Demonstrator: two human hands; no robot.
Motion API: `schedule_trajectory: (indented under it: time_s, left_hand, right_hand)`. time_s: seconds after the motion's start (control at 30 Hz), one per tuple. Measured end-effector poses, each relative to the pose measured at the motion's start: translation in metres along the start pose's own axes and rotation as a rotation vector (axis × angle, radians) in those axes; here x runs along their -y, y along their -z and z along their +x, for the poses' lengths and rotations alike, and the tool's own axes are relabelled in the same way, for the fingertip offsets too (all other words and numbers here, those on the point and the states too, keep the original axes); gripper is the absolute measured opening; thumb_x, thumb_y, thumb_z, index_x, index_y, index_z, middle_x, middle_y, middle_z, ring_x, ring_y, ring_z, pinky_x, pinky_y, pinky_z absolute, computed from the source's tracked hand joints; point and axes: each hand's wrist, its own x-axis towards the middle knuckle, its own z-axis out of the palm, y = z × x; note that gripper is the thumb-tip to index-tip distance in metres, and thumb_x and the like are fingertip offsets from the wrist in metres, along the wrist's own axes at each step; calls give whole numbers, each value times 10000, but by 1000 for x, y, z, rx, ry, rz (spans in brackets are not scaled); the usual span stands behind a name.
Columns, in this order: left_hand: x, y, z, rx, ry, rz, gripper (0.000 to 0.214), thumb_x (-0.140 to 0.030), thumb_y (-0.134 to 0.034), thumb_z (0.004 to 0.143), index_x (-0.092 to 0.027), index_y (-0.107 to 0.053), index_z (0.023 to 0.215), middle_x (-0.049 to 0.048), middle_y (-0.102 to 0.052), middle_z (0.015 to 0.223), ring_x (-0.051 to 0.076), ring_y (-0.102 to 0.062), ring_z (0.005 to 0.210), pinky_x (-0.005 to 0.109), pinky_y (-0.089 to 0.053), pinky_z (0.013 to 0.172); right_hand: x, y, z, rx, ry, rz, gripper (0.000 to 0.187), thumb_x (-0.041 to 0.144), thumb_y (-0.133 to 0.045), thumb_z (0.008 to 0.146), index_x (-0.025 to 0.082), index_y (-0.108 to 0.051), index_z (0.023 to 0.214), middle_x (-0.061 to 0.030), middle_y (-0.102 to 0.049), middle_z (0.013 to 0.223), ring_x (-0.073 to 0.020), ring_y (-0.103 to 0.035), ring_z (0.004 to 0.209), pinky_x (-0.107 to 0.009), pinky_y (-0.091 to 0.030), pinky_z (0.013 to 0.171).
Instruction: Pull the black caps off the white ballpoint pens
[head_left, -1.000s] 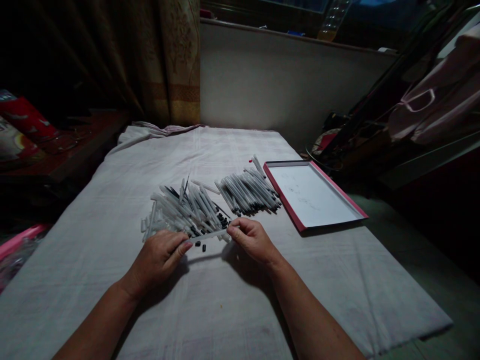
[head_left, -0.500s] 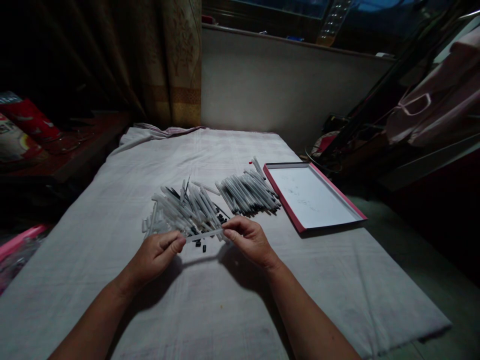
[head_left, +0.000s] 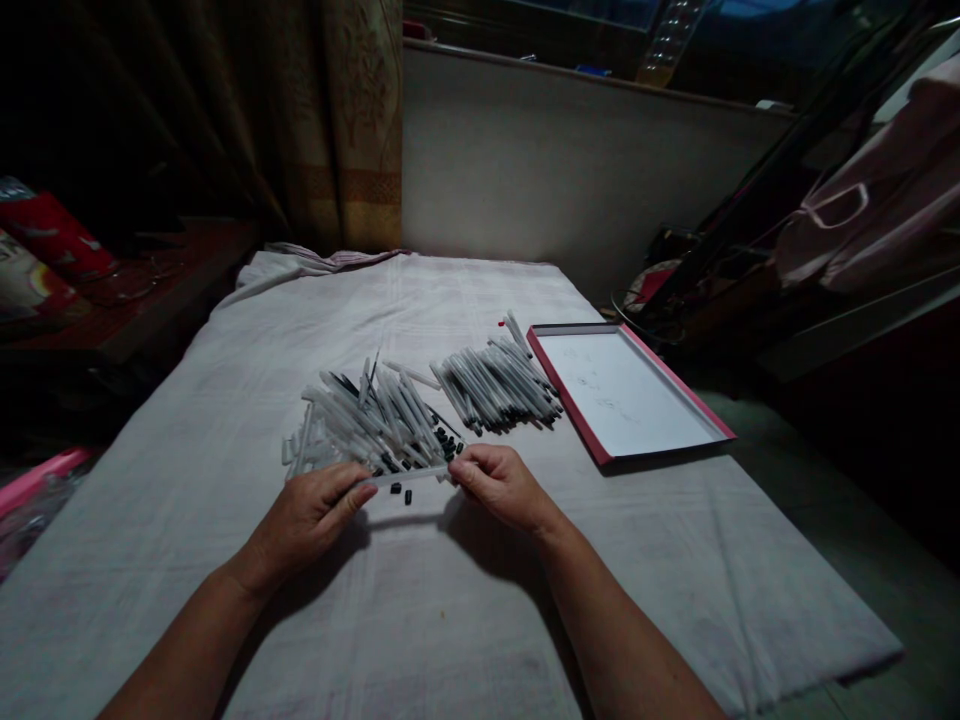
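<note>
- Left hand (head_left: 319, 510): grip pinching the pale tube (head_left: 410, 477), left end.
- Right hand (head_left: 499, 485): grip pinching the tube's right end.
- Black pieces (head_left: 408, 497): near the tube.

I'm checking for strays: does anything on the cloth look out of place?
Two small black pieces lie on the cloth nearer the person, apart from the other black bits. The left pile of tubes looks jumbled, pointing several ways, unlike the neatly aligned right pile.
</note>
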Motion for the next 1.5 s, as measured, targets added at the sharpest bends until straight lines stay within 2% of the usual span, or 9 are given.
schedule_trajectory:
  time_s: [0.13,0.3,0.43,0.5,0.63,0.73,1.0,1.23,1.5]
  left_hand:
    - [-2,2,0,150,278,-355,564,-673,-429,900,-225,-361,563,-39,-360,510,102,-355,463,245,-294,431]
    - [9,6,-5,288,521,-689,598,-765,-509,802,-233,-373,565,-66,-289,472,70,-211,402,234,-158,368]
    - [21,17,-3,89,589,-737,629,-764,-471,824,-236,-310,523,-83,-213,439,55,-153,370,221,-157,342]
    - [23,19,0,-106,556,-656,595,-744,-481,837,-227,-387,559,-78,-269,442,63,-202,371,209,-202,339]
    - [23,9,7,-344,300,-174,440,-630,-553,874,-209,-680,888,37,-685,773,175,-646,701,273,-506,580]
    - [26,0,5,-442,195,222,444,-554,-476,944,-218,-713,1112,62,-721,961,207,-687,856,297,-525,711]
    - [30,-6,0,-423,78,654,438,-427,-392,1015,-217,-642,1305,65,-678,951,182,-654,778,255,-458,610]
    - [25,-5,2,-361,88,698,398,-385,-399,1001,-214,-690,1213,77,-664,965,187,-640,759,267,-467,589]
    - [22,-4,1,-438,26,755,382,-406,-408,1005,-222,-706,1159,73,-666,956,185,-645,787,260,-451,595]
  right_hand:
    - [6,-3,-4,-32,191,-155,262,377,-600,876,187,-675,712,5,-628,623,-128,-562,598,-242,-434,614]
    - [8,-5,-5,-77,325,-250,220,344,-604,883,203,-720,760,-28,-698,713,-150,-619,675,-262,-473,684]
    - [2,9,-4,-258,282,-166,173,350,-636,852,207,-734,847,-38,-720,754,-167,-627,679,-281,-490,662]
    - [-3,13,-1,-394,242,-111,196,363,-645,839,197,-735,889,-27,-696,710,-159,-610,634,-273,-482,620]
    - [-13,0,5,-435,163,-83,301,417,-579,888,182,-763,928,-18,-673,645,-155,-604,581,-274,-489,591]
    - [-18,-12,8,-501,185,-179,334,377,-545,900,187,-779,1042,-45,-725,730,-185,-660,668,-303,-529,685]
    - [-4,-30,36,-396,169,-572,309,270,-539,941,233,-759,1155,-110,-783,1100,-250,-727,964,-334,-521,867]
    - [23,-44,59,-299,85,-948,289,376,-549,978,239,-746,1139,-98,-790,980,-239,-722,880,-285,-465,729]
    - [-5,17,41,-607,130,-850,270,272,-512,949,195,-770,940,-96,-774,928,-228,-694,878,-299,-474,771]
